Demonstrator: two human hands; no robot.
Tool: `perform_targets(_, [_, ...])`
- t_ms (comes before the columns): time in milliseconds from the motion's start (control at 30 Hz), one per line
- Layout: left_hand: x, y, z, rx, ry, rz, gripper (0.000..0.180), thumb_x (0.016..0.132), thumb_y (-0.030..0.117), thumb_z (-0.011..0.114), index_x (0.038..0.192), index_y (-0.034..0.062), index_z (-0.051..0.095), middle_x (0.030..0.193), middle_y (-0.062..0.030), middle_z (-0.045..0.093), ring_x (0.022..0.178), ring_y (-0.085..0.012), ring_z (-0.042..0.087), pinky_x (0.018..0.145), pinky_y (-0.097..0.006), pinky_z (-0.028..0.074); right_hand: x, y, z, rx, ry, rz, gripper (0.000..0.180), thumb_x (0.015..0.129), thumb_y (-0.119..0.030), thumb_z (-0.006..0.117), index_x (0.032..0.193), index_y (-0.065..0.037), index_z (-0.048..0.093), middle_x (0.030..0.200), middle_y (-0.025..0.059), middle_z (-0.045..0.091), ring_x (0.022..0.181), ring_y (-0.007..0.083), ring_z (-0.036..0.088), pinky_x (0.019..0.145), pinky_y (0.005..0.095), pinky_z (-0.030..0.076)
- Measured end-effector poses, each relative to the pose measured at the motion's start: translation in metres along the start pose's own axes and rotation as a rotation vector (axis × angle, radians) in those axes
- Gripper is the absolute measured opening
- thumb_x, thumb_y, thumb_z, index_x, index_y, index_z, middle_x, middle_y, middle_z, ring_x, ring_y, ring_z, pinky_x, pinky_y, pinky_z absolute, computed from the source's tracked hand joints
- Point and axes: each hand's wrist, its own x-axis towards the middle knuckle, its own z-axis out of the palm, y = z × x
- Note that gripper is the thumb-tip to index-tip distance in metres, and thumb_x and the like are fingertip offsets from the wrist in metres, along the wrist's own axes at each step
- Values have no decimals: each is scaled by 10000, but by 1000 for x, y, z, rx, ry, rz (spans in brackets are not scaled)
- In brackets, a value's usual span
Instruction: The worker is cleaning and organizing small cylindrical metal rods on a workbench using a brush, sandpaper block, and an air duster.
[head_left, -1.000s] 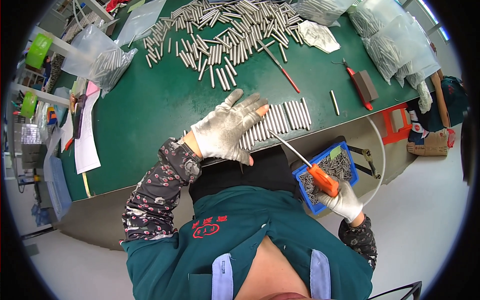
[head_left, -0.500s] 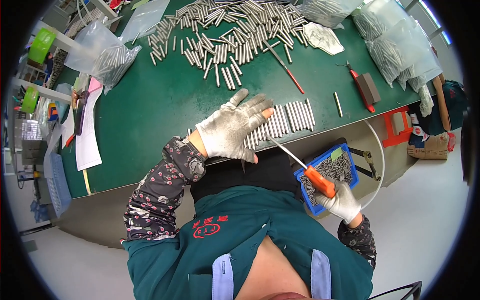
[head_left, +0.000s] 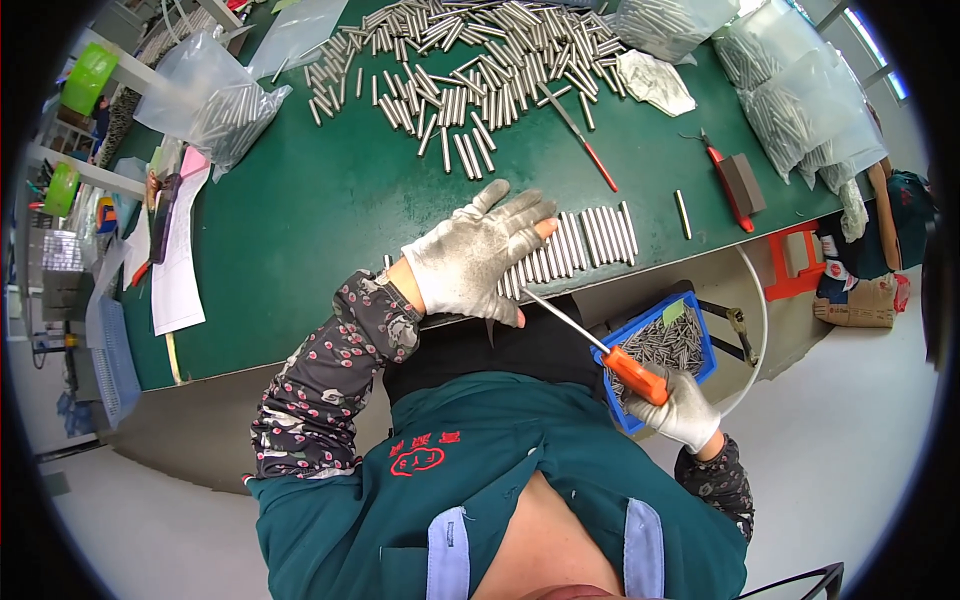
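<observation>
My left hand (head_left: 465,250), in a grey-stained white glove with bare thumb and fingertip showing, lies flat with fingers stretched over the left part of a row of steel pins (head_left: 570,245). The pins stand side by side near the table's front edge; those under the palm are hidden. My right hand (head_left: 682,412), also gloved, is closed round the orange handle of a screwdriver-like tool (head_left: 634,374) with a thin metal shaft. Its tip is at the near ends of the pins, beside my left thumb. Whether it touches them I cannot tell.
A large heap of loose pins (head_left: 480,70) covers the far table. A red-handled file (head_left: 590,150), a single pin (head_left: 683,214) and red pliers under a brown block (head_left: 742,183) lie rightward. Bags of pins (head_left: 790,110) stand behind. Below the edge is a blue bin of pins (head_left: 707,350).
The tool's tip has moved left and nearer along the pins, from over the row to their near ends. My left hand stays flat on the row. The whole view has shifted slightly.
</observation>
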Motion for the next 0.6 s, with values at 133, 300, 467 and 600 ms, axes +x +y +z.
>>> perform_targets(133, [-4, -5, -11, -51, 68, 0, 1091, 599, 692, 606, 1383, 27, 239, 1406, -199, 289, 1325, -360, 232, 1089, -477, 140, 3, 20, 9, 107, 28, -37, 305, 708, -197, 682, 955, -27, 625, 657, 120, 598, 602, 218, 605, 611, 312, 478])
perform_targets(300, [-45, -13, -26, -26, 79, -60, 1100, 619, 756, 530, 1404, 58, 206, 1405, -186, 299, 1331, -341, 231, 1093, -477, 115, 5, 1, 7, 20, -80, -19, 340, 709, -203, 689, 991, -24, 626, 644, 112, 601, 577, 215, 608, 589, 304, 478])
perform_targets(467, [-56, -5, -17, 94, -42, -94, 1019, 650, 721, 528, 1385, 69, 257, 1396, -169, 324, 1322, -336, 255, 1085, -502, 131, 12, -9, 11, -66, -19, -42, 317, 709, -184, 683, 981, -31, 632, 636, 110, 593, 568, 219, 614, 577, 311, 478])
perform_targets(600, [-56, -6, -16, 80, -17, -87, 992, 662, 701, 535, 1379, 68, 268, 1392, -170, 328, 1318, -336, 261, 1081, -512, 137, 15, -6, 15, -120, -23, -96, 308, 706, -178, 682, 975, -35, 634, 648, 116, 592, 571, 226, 606, 590, 309, 478])
